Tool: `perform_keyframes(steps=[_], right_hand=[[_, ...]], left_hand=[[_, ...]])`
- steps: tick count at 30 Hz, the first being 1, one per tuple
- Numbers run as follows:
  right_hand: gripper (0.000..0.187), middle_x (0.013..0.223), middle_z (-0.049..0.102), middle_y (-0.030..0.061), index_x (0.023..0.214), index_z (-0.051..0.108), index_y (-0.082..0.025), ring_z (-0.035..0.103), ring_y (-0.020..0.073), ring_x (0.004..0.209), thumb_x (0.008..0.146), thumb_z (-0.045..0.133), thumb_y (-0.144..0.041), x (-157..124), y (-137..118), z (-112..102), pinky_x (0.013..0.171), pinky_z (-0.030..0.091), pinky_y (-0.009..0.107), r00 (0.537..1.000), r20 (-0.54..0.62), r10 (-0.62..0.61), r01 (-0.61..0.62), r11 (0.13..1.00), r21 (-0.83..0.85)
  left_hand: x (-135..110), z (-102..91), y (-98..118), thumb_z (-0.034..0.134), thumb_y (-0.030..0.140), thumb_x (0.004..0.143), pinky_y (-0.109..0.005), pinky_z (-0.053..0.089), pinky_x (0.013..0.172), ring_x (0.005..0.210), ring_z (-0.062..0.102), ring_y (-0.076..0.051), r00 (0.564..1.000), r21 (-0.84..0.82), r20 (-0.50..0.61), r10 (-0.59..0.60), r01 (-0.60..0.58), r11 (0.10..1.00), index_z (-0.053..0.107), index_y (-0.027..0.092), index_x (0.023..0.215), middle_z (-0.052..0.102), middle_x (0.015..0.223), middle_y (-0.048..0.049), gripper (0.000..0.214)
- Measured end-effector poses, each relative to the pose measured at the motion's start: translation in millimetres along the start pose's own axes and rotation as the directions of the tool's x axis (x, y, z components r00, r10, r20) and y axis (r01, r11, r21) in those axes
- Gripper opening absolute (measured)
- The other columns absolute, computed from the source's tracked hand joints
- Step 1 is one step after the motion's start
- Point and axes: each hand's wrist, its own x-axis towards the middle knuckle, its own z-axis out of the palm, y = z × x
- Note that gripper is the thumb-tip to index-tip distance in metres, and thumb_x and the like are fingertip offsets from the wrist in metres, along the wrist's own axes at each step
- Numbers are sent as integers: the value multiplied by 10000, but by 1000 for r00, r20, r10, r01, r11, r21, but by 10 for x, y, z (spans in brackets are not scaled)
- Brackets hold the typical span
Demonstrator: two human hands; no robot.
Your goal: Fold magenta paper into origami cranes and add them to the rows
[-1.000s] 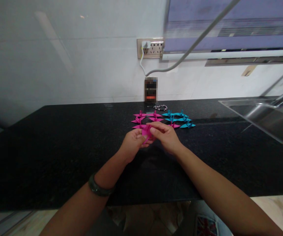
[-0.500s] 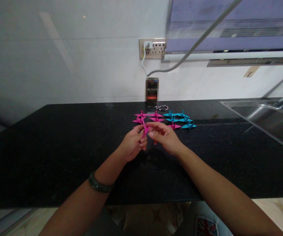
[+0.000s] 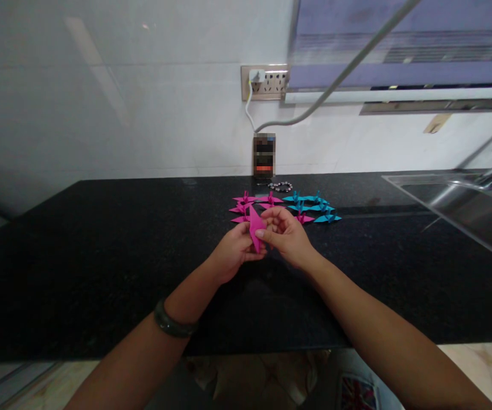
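Note:
A pink folded-paper crane (image 3: 255, 229) is held upright between my two hands above the counter, its long points up and down. My left hand (image 3: 234, 247) grips its left side, fingers curled behind it. My right hand (image 3: 287, 236) pinches its right edge with the thumb in front. Just beyond my hands, several finished pink paper cranes (image 3: 270, 198) stand in rows on the counter, partly hidden by my fingers. To their right are several blue paper cranes (image 3: 326, 218).
The black countertop (image 3: 79, 267) runs along a white wall. A phone (image 3: 265, 156) leans against the wall, with a beaded bracelet (image 3: 281, 187) in front. A cable hangs from the wall socket (image 3: 265, 83). At the right is a metal sink (image 3: 476, 210).
The pink paper crane has been turned so that its broad side faces me, where it showed edge-on before. My left fingers have shifted behind it; the right thumb now presses on its face.

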Motion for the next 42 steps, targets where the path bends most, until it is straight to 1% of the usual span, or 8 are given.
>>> perform_keyframes(steps=[4,11,14,18,23,29,37,42], right_hand=[[219,711,545,-19,842,518,-189,451,79,534,685,638,-281,6,82,-28,484,376,217,997,-66,-41,25,972,-234],[160,727,548,6,875,580,-196,450,105,580,727,573,-258,-56,112,-48,533,380,240,991,1,-134,113,833,-542],[208,780,563,18,942,576,-201,465,110,611,737,546,-221,-81,79,-34,567,397,250,989,37,-146,142,821,-553],[350,893,578,40,1073,520,-207,526,128,721,730,501,-141,-73,81,-33,609,428,255,992,24,-123,121,883,-453],[327,901,571,44,1048,485,-203,548,144,794,733,490,-116,-41,105,-50,623,442,256,991,21,-131,129,912,-390],[277,908,573,43,1028,511,-208,533,143,779,762,489,-133,-70,38,-42,656,433,278,979,82,-184,199,808,-555],[299,920,539,56,1022,516,-213,497,161,766,733,553,-141,-64,10,-56,666,428,300,950,191,-248,309,647,-697],[468,1047,514,80,1112,454,-224,472,218,968,683,637,-177,-79,26,-42,812,407,369,927,263,-266,373,599,-709]], left_hand=[[53,-16,-21,596,295,734,-271,466,734,725,591,-120,980,-54,-149,130,-139,989,611,110,808,630,772,-58,199],[29,-59,-5,676,321,662,-270,481,680,699,604,-129,979,52,-177,102,-94,994,644,128,847,659,797,-59,270],[25,-59,3,684,310,650,-248,482,646,657,601,-117,967,58,-227,112,-101,993,649,118,792,658,742,-52,241],[43,-69,11,675,294,658,-245,484,596,589,596,-109,954,21,-280,106,-104,994,630,113,764,647,679,-43,215],[53,-86,10,666,298,670,-236,487,567,578,601,-109,963,-14,-254,91,-98,995,614,114,774,649,696,-49,218],[41,-96,15,679,309,658,-209,481,549,577,590,-96,974,82,-207,91,-76,994,645,107,816,648,716,-48,258],[40,-73,35,670,272,670,-229,493,557,566,597,-106,970,-37,-237,44,-54,998,645,90,794,655,709,-68,222],[40,-68,39,649,265,690,-231,489,493,530,579,-110,973,-68,-220,64,-81,994,638,88,813,637,673,-59,216]])
